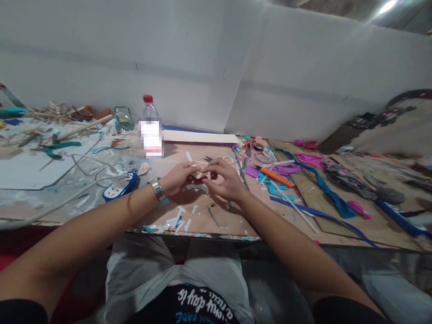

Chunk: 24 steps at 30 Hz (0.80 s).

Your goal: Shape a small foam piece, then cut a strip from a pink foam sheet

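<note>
My left hand (179, 178), below a wrist with a metal watch, is closed around a small pale pink piece (198, 173) that looks like thin folded paper or cloth. From the other side, the bent fingers of my right hand (224, 179) pinch at its edge. Both hands are just above the wooden tabletop, and they partly cover the piece. A similar pale pink piece (144, 168) lies left of my left hand, by a blue and white power strip (116, 189). Behind my hands, dark scissor tips (208, 159) show. Small white and blue paper scraps (178, 220) lie in front.
A bottle with a red cap (147, 98) stands at the back. Green-handled pliers (64, 145) and wooden sticks (60, 110) lie left. An orange utility knife (276, 177), blue ribbon (324, 180) and crepe paper scraps (308, 159) cover the right. A cable (64, 202) crosses the left side.
</note>
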Tool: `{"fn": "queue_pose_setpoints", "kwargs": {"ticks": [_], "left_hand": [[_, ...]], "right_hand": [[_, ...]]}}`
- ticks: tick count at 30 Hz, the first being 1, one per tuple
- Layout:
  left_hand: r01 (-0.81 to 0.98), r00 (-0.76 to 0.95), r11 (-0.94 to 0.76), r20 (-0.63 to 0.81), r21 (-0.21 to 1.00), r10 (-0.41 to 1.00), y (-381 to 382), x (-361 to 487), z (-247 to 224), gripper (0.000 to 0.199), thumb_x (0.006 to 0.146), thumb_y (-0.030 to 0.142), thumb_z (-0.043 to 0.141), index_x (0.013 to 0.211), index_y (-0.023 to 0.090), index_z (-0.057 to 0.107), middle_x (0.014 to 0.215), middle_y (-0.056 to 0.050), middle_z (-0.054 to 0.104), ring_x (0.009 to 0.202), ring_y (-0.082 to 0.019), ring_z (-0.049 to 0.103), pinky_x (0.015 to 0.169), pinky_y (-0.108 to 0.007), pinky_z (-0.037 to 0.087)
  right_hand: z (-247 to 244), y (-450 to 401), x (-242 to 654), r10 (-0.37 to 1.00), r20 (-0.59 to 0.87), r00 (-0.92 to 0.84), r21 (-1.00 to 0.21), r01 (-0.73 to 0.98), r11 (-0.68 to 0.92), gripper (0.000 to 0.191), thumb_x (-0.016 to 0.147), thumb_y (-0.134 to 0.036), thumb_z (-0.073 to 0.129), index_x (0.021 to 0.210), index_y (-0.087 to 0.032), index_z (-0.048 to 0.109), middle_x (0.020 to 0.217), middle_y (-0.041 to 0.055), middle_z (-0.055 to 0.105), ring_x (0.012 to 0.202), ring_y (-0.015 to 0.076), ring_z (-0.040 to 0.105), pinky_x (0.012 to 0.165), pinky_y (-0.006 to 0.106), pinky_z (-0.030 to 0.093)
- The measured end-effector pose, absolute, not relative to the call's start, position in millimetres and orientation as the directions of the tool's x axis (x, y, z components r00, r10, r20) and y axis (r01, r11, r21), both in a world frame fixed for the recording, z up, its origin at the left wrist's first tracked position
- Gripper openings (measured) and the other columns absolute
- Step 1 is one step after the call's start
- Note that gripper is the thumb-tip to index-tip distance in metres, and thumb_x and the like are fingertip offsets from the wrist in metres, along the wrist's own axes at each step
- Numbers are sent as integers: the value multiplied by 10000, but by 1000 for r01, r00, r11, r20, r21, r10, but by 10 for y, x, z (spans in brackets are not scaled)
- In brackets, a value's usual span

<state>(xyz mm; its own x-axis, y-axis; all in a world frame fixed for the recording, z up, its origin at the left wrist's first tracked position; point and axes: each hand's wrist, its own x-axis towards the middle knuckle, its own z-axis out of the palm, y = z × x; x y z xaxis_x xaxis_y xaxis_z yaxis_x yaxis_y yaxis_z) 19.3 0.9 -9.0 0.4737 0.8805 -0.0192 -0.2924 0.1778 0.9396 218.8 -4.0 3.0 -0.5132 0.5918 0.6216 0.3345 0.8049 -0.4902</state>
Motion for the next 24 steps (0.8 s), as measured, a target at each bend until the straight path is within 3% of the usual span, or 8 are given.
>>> {"fn": "queue_pose_setpoints", "kwargs": {"ticks": [6,14,24], "left_hand": [[-285,493,197,-32,938,870,23,186,-130,244,857,368,710,926,141,654,800,-28,662,669,-99,602,669,-231,488],[-302,475,211,-45,930,879,11,193,-95,296,864,408,706,964,138,640,869,-59,686,736,-127,659,714,-244,527],[-278,497,203,-40,939,867,18,194,-128,368,837,469,733,974,141,640,911,-69,697,792,-147,694,705,-239,528]], "right_hand": [[3,-20,2158,560,648,-517,-462,319,828,134,888,-204,675,978,-242,767,943,51,577,768,146,575,668,295,529],[4,-20,2178,631,650,-424,-503,383,775,121,861,-241,717,980,-225,707,972,47,583,677,120,533,629,287,500],[-13,10,2189,605,659,-446,-451,409,793,85,901,-282,688,920,-237,758,930,58,597,747,155,562,648,302,504]]}}
